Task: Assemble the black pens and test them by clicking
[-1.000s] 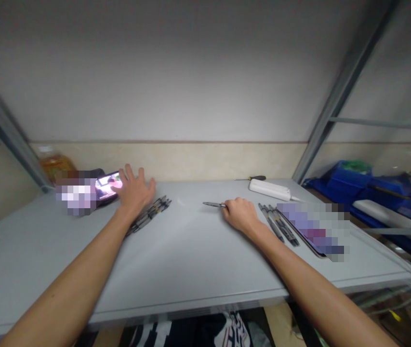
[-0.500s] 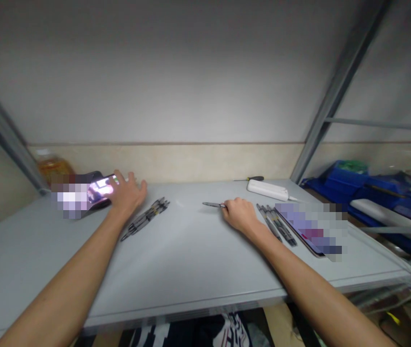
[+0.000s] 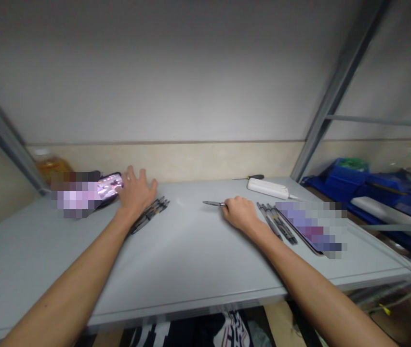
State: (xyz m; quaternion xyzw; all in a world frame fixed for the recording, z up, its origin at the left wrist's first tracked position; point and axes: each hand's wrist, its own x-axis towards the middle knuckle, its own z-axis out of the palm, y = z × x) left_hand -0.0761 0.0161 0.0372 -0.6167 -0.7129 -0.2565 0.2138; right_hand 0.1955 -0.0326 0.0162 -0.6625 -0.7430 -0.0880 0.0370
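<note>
Lying left to right at mid-frame on the table [image 3: 191, 260], the pen [image 3: 212, 204] sticks out leftward from the right hand [image 3: 240, 213], whose fingers are curled together on its right end. The left hand [image 3: 136, 192] is at centre-left, farther from the pen, fingers spread, its fingertips at the edge of the phone [image 3: 110, 185]. A pen bundle [image 3: 151, 212] lies slantwise just beneath its palm.

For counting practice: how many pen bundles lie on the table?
2: the left bundle beside the left hand, the right bundle beyond the right hand holding one pen. More may be hidden.
</note>
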